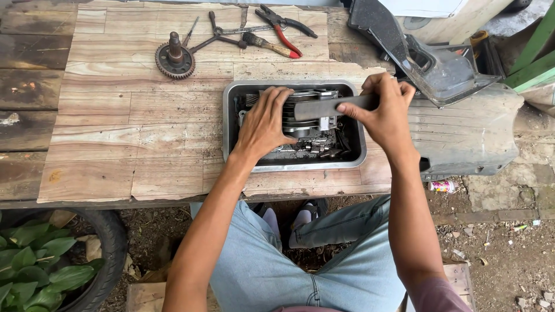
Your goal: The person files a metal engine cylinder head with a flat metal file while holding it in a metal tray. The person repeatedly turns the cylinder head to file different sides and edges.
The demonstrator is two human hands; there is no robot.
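A person sits at a wooden table (144,127) and looks down at both hands. A grey metal tray (229,124) sits on the table near the middle of the view. Inside it lies a metal engine part with thin fins (300,118), with small dirty bits (321,149) at 5 o'clock from it.

The left hand (263,124) rests flat on the engine part. Its fingers are spread out and bent a little, pressing on the fins, not closed around them.

The right hand (387,112) is at 3 o'clock from the left hand, over the tray's right edge. Its fingers are curled tight around a flat dark bar (326,107). The bar sticks out toward 9 o'clock and lies across the top of the engine part.

At 10 o'clock from the tray, well apart, stands a rusty gear on a short shaft (174,56). At 12 o'clock lie pliers with red handles (283,29), a cross-shaped wrench (217,36) and a brush with a wooden handle (267,44). At 2 o'clock sits a big dark plastic cover (416,52). A tyre with green leaves (34,254) is on the ground at 7 o'clock.
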